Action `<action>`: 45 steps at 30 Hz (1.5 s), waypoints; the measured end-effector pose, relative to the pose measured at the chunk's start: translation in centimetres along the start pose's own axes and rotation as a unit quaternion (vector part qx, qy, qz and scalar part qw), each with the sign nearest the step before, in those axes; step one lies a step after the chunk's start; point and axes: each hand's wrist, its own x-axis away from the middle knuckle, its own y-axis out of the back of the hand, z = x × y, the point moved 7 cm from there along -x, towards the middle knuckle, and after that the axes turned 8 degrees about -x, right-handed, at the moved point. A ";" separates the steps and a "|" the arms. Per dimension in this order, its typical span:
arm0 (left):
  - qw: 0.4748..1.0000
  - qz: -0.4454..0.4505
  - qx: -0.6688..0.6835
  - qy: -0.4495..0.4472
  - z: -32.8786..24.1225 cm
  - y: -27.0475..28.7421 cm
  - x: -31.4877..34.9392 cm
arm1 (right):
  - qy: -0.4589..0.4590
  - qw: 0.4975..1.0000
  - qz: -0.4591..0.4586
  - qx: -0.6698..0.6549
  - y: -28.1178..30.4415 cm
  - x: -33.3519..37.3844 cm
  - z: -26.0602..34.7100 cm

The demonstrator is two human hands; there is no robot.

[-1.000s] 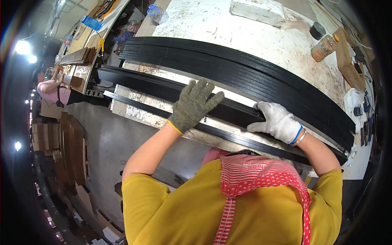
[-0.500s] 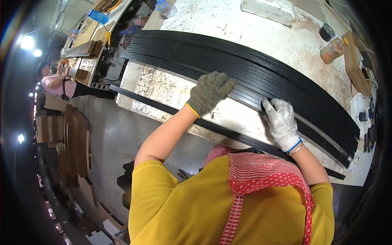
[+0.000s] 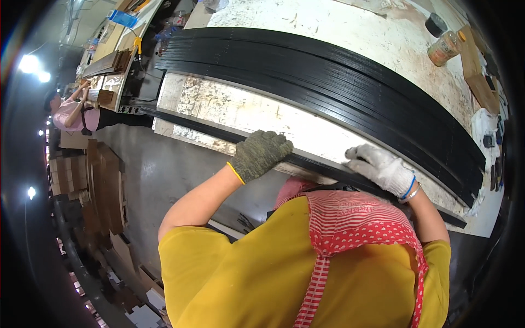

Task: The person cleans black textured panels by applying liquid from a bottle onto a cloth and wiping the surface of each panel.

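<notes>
My left hand (image 3: 261, 155), in a grey-green knit glove with a yellow cuff, is closed over the long black strips (image 3: 314, 162) along the near side of the table. Its fingers lie together over their far edge. My right hand (image 3: 380, 168), in a white glove with a blue cuff, is farther right above the same strips, fingers bent and apart; whether it touches them is unclear. Beyond both hands lies a broad stack of long black strips (image 3: 306, 71), which looks curved in this view. A pale, stained work surface (image 3: 235, 104) shows between stack and near strips.
A capped bottle (image 3: 444, 49) and a black round object (image 3: 436, 25) stand at the far right, beside a wooden piece (image 3: 481, 82). To the left, a person in pink (image 3: 76, 113) handles wood at another bench. Brown boards (image 3: 104, 186) stand on the floor.
Both hands have come nearer to me, away from the stack. The grey-faced strip formerly beside the stack now appears along the near black strip. The view has shifted slightly.
</notes>
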 end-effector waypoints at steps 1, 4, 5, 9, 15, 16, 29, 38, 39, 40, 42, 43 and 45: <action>0.999 -0.041 -0.025 -0.011 -0.5 1.1 0.0 | -0.015 0.999 0.031 -0.036 -0.3 -0.3 -0.1; 0.984 -0.153 -0.085 -0.022 -1.7 5.7 -0.9 | 0.112 0.980 0.164 -0.031 -0.4 -0.8 -0.2; 0.977 -0.191 -0.095 -0.024 -1.7 6.4 -1.0 | -0.117 0.966 0.115 -0.201 -0.3 -0.4 -2.4; 0.957 -0.243 -0.157 0.012 -0.7 6.2 -0.8 | -0.075 0.993 0.037 0.083 1.4 -0.3 3.3; 0.956 -0.253 -0.131 0.065 2.4 4.7 -3.9 | 0.121 0.920 -0.152 0.340 -0.3 -1.0 5.1; 0.972 -0.198 -0.106 0.075 3.1 4.7 -5.2 | 0.131 0.904 -0.180 0.366 -0.3 -0.9 4.5; 0.964 -0.238 -0.117 0.029 5.8 2.7 -7.6 | -0.002 0.840 -0.340 0.423 3.1 6.9 -6.1; 0.968 -0.177 -0.120 -0.129 -8.8 6.4 -16.6 | 0.009 0.785 -0.547 0.292 8.8 18.4 -4.6; 0.973 -0.155 -0.111 -0.128 -9.5 5.9 -17.2 | -0.035 0.768 -0.589 0.249 11.0 22.8 -5.7; 0.979 -0.131 -0.100 -0.119 -9.9 5.1 -17.5 | -0.073 0.751 -0.624 0.204 12.8 26.8 -7.7; 0.977 -0.136 -0.112 -0.119 -10.1 5.1 -17.7 | -0.193 0.563 -0.803 0.028 13.7 38.1 -18.0; 0.977 -0.140 -0.112 -0.117 -10.0 5.1 -17.6 | -0.192 0.534 -0.822 0.038 13.4 42.6 -21.5; 0.974 -0.146 -0.121 -0.125 -10.0 5.0 -17.8 | -0.188 0.505 -0.841 0.042 13.5 46.4 -23.4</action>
